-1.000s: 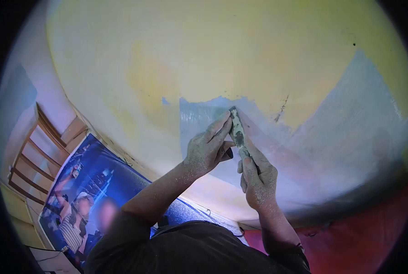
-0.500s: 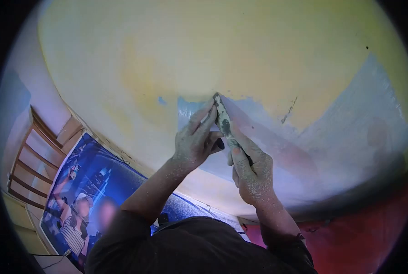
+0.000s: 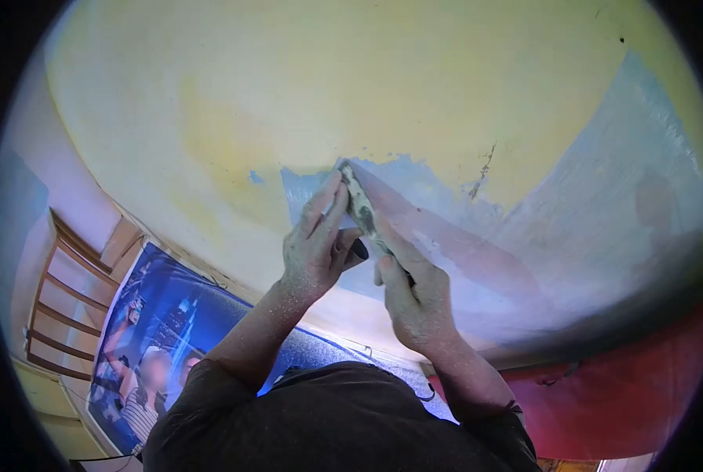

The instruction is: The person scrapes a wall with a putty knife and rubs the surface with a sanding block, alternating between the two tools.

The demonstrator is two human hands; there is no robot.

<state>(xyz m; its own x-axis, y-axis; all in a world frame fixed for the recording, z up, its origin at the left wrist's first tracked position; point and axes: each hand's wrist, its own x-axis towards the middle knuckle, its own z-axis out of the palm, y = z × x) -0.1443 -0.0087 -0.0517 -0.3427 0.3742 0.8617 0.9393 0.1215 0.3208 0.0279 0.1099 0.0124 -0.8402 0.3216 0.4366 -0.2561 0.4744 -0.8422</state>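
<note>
1. My right hand [image 3: 418,295] is clamped around the handle of a stained scraper [image 3: 359,200], which points toward 11 o'clock.
2. My left hand [image 3: 312,244] lays its fingers along the scraper near the tip; I can't tell whether they grip or only press. A dark rounded end [image 3: 358,248] shows at that hand's 3 o'clock, too hidden to identify.
3. Over the last second both hands and the scraper have shifted toward 10 o'clock, while my view has moved too. The tip is now nearer the left corner of the bluish patch [image 3: 579,189], by its ragged border with the yellow wall [image 3: 446,79].
4. I judge that the scraper is working a stretch of border farther left, with the two-handed hold unchanged.
5. From the scraper, a dark crack [image 3: 485,169] lies between 2 and 3 o'clock, the red surface [image 3: 619,409] toward 4, the blue banner [image 3: 178,315] at 8, and wooden slats [image 3: 68,303] just past it.
</note>
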